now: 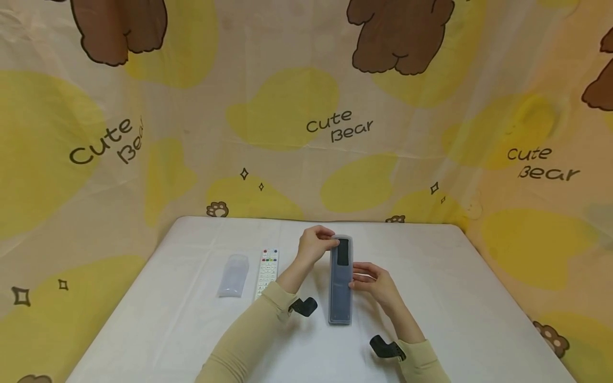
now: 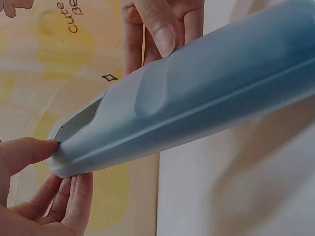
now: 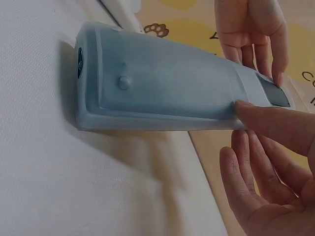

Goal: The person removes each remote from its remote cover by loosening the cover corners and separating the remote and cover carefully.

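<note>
A long remote control (image 1: pixel 341 295) in a translucent blue-grey sleeve is held up over the white table, its dark window at the far end. My left hand (image 1: pixel 316 244) pinches that far end, thumb on top near the window and fingertips beneath, as the left wrist view shows. Midway along the right edge, my right hand (image 1: pixel 375 284) grips the sleeved remote with the thumb on its face and fingers on the underside. In the right wrist view, the near end of the sleeve (image 3: pixel 88 83) has a dark opening and a small round bump.
A white remote with many buttons (image 1: pixel 268 268) lies left of my left forearm. Farther left is a flat, clear plastic sleeve (image 1: pixel 233 276). The white table (image 1: pixel 158 319) ends at a patterned cloth backdrop (image 1: pixel 282 181) behind and at the sides.
</note>
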Demonstrator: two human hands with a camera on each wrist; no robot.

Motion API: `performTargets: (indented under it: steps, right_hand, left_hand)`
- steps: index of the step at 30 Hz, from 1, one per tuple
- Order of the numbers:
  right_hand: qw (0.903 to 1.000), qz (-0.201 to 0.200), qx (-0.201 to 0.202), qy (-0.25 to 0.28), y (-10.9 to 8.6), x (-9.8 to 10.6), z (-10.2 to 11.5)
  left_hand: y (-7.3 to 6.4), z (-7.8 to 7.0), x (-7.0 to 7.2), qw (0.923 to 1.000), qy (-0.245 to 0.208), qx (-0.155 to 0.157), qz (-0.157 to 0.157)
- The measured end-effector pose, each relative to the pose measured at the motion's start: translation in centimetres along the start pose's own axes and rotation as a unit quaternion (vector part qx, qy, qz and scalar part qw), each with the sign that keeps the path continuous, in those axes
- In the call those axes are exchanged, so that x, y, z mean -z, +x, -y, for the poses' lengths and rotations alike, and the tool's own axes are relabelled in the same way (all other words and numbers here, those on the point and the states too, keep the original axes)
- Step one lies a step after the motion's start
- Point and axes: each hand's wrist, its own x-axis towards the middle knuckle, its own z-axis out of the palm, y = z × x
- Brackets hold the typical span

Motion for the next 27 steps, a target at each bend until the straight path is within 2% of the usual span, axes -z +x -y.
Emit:
performTargets:
  steps: [10, 19, 27]
  right_hand:
    - [0.9998, 0.019, 0.002, -0.006, -1.7, -0.1, 3.1]
    - [0.9991, 0.020, 0.027, -0.025, -0.3, 0.3, 1.5]
    - [0.9977, -0.008, 0.039, -0.056, 0.4, 0.4, 2.4]
  left_hand:
    - [-0.3, -0.9, 0.3, 0.9998, -0.009, -0.011, 0.011]
    - [-0.5, -0.6, 0.9, 0.9991, -0.012, -0.027, 0.030]
    - [-0.7, -0.8, 1.2, 0.9986, -0.009, -0.037, 0.037]
